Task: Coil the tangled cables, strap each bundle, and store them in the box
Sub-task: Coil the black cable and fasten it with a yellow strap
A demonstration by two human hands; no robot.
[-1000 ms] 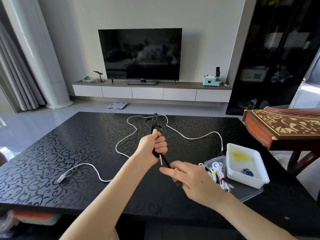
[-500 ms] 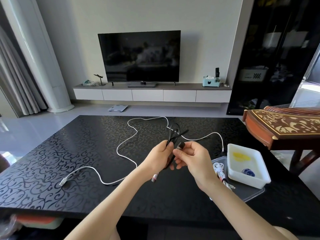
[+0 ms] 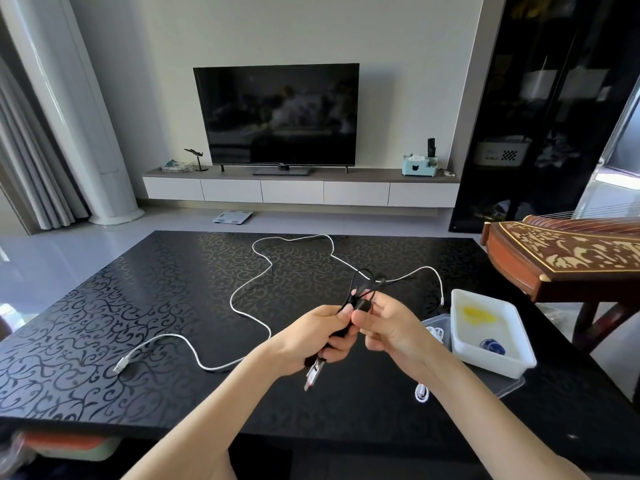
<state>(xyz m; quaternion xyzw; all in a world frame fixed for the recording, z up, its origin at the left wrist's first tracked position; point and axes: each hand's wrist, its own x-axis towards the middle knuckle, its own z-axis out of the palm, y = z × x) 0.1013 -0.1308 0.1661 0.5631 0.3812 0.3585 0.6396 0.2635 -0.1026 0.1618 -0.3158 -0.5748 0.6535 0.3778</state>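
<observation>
The right hand [image 3: 388,330] is now brought up to pinch the black cable [image 3: 362,304] at frame centre, gripped by the left hand [image 3: 311,341] (coiling step); strapping is called for next.

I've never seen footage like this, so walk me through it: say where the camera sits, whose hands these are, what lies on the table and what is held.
There is no machine: one camera worn on a person's head looks forward and down, so both arms are the wearer's own. The left hand and right hand together grip a bunched black cable, its plug hanging below the left hand. On the black patterned table a long white cable lies loose. At the right stands a white box.
</observation>
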